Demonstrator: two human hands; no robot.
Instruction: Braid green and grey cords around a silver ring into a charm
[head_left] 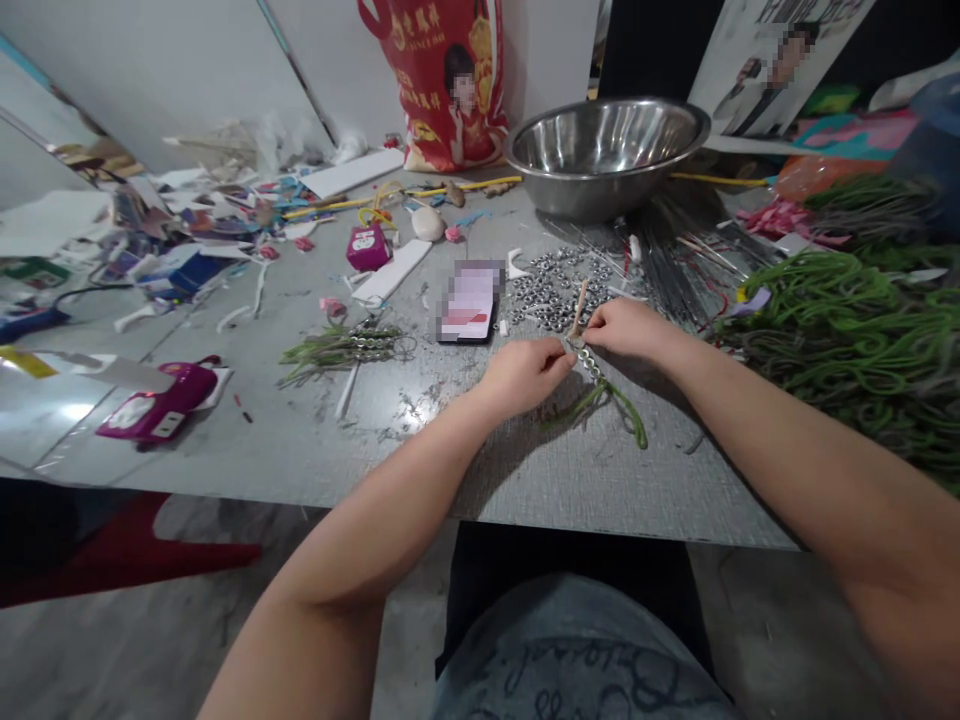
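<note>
A short strand of silver beads on green cord [590, 366] lies between my hands, its loose green tails spread on the table toward me. My left hand [529, 375] is closed, thumb and fingers pinching at the strand's upper end. From the right, my right hand [628, 328] is also closed, its fingertips pinched at that same end. What exactly sits in the right fingertips is too small to make out. A thin wooden stick [580, 308] stands up tilted right beside the fingertips. Just beyond my hands spreads a pile of loose silver beads [559, 285].
A phone [469, 302] lies left of the beads. Behind stand a steel bowl [607, 190] and a red bag [442, 90]. Green and grey cords [862, 330] heap at the right. A finished-looking bundle of beaded cords [341, 347] and a purple box [367, 247] lie to the left.
</note>
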